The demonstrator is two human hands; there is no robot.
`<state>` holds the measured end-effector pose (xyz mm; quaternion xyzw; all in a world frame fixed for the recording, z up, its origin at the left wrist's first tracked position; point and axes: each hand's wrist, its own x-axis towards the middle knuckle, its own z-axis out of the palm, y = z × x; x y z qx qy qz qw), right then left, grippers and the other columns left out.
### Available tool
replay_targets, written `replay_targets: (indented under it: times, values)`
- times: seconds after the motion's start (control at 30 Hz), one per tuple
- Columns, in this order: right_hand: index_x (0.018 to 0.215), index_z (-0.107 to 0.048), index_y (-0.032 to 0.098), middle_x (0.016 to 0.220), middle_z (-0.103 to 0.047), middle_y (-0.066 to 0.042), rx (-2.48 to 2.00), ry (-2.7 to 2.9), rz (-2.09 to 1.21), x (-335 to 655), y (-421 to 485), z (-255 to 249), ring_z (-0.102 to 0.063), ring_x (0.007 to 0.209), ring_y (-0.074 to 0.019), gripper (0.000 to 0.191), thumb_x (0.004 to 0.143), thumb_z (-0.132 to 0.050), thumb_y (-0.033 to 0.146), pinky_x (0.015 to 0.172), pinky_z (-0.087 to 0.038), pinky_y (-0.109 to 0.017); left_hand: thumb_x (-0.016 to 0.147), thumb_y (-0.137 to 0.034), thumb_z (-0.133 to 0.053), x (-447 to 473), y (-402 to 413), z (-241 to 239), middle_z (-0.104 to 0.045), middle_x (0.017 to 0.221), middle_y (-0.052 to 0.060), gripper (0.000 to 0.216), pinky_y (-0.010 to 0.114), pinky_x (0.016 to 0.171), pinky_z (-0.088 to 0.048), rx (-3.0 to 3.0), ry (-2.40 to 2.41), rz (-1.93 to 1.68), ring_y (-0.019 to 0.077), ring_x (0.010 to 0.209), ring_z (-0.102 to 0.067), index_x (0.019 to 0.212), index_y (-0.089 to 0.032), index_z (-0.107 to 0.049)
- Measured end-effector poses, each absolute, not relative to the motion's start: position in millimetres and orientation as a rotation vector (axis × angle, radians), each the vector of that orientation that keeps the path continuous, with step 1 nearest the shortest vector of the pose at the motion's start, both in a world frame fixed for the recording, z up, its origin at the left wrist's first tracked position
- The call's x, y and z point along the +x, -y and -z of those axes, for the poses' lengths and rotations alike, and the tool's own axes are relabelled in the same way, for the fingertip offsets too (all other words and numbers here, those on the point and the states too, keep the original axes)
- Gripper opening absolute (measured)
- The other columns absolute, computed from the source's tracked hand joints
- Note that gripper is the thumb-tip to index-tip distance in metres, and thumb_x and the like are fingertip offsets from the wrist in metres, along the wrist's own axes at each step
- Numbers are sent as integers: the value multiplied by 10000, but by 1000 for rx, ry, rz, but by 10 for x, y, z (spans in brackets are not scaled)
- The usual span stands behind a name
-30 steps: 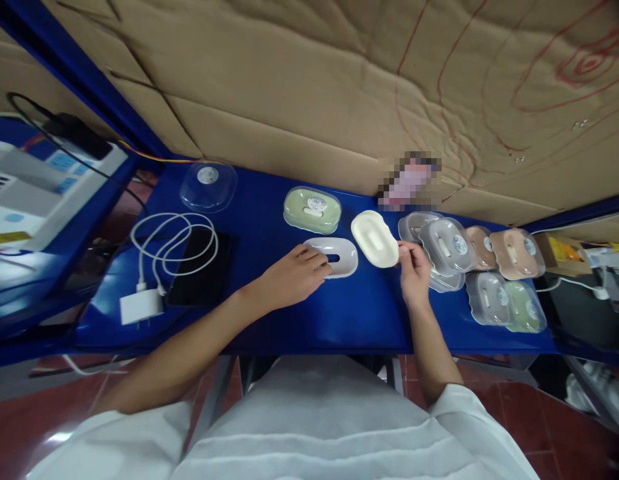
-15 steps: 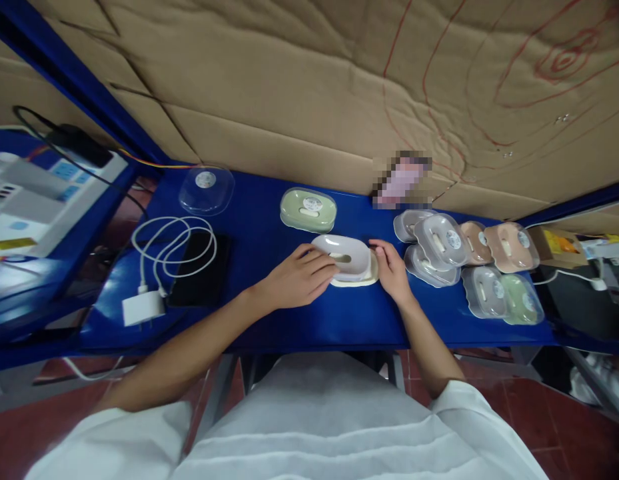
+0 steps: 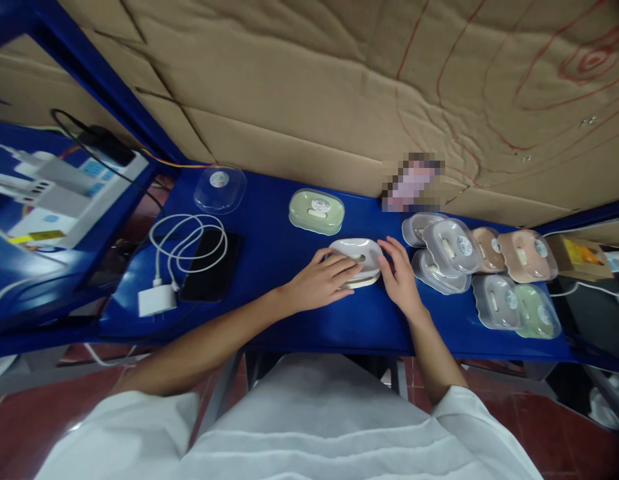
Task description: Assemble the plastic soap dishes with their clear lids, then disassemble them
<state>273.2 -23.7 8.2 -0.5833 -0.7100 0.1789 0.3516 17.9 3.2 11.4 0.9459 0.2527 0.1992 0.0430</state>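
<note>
Just right of the frame's centre, the grey dish (image 3: 372,256) sits over a cream base (image 3: 365,282). Left hand (image 3: 325,280) lies across it, grip impossible to tell; right hand (image 3: 400,275) is loosely open by its right edge! Above, a green box (image 3: 316,220) rests.

Smooth, glossy plastic is seen in the pale dish (image 3: 372,252) and the clear lid (image 3: 219,195); a sheen is shown by the desk (image 3: 309,333), matt creasing by the cardboard sheet (image 3: 289,93).
</note>
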Motion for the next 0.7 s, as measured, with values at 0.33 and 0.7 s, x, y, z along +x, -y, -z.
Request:
replay_targets:
  times: [0.33, 0.7]
  values:
    - [1556, -552, 316, 1754, -327, -82, -1294, 2411, -307, 2859, 172, -60, -226, 1654, -367, 644, 980, -711, 559, 1317, -257, -685, 1061, -167, -548, 85, -29, -155, -725, 1390, 100, 364, 455, 1094, -458, 2951, -741, -577, 246, 1234, -680, 1409, -212, -644]
    - [1587, -500, 356, 1675, -474, -88, -1182, 2437, -335, 2777, 176, 58, -355, 1609, -336, 512, 1080, -574, 357, 1259, -382, -660, 1071, -584, -510, -1392, -835, -423, -705, 1230, 69, 426, 452, 1011, -515, 2326, -1984, -1111, 249, 1179, -646, 1253, -229, -659]
